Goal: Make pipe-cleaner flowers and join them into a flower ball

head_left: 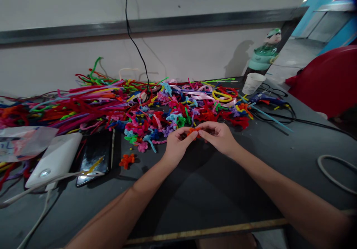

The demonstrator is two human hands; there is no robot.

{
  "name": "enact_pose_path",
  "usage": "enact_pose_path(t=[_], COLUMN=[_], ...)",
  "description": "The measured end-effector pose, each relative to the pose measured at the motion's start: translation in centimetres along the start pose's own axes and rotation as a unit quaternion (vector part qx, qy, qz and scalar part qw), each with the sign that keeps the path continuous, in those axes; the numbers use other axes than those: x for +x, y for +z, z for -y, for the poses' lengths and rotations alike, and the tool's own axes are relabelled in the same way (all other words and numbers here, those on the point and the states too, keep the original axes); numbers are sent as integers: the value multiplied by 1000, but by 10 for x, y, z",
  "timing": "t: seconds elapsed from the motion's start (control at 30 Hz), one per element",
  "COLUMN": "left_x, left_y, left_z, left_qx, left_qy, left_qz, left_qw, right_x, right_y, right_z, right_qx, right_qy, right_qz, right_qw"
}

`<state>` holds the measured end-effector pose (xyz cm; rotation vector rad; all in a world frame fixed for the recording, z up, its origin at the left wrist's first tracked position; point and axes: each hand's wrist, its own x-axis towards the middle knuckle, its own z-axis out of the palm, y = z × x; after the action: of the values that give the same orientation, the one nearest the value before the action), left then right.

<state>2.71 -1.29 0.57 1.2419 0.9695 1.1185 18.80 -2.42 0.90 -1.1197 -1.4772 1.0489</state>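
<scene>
Between my fingertips is a small orange pipe-cleaner flower (194,131), partly hidden by my thumbs. My left hand (178,145) pinches it from the left, and my right hand (219,137) grips it from the other side. Both thumbs meet at its middle. Another orange pipe-cleaner flower (127,161) lies on the dark table (200,197), left of my forearms. Just beyond my hands spreads a heap of colourful pipe-cleaner flowers (156,120), in pink, blue, green, red and purple.
Long loose pipe cleaners (75,106) pile up at the back left. A phone (95,156) and a white power bank (54,159) with a cable lie at left. At back right stand a white paper cup (253,83), a green bottle (263,54) and a blue glue gun (269,99) with its cord.
</scene>
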Motion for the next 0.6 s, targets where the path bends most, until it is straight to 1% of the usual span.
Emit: enact_pose_path(t=[0.13, 0.23, 0.33, 0.4, 0.47, 0.53, 0.6], left_x=[2, 3, 4, 5, 5, 5, 5], left_y=[1, 1, 1, 0, -1, -1, -2], left_z=[1, 0, -1, -1, 0, -1, -1], left_qx=[-8, 5, 15, 11, 4, 1, -1], left_qy=[-3, -1, -5, -7, -10, -24, -39], left_qz=[-24, -32, -33, -24, -9, 20, 52], left_qw=[1000, 999, 999, 1000, 1000, 1000, 998], right_x=[-1, -2, -3, -4, -5, -5, -4], right_y=[3, 5, 5, 3, -1, -6, -11], right_z=[1, 4, 7, 10, 11, 12, 13], right_qx=[24, 43, 41, -1, -79, -157, -200], right_qy=[47, 80, 82, 48, -21, -97, -151], right_qz=[-21, -20, -27, -48, -67, -65, -44], right_qw=[998, 996, 995, 998, 994, 981, 967])
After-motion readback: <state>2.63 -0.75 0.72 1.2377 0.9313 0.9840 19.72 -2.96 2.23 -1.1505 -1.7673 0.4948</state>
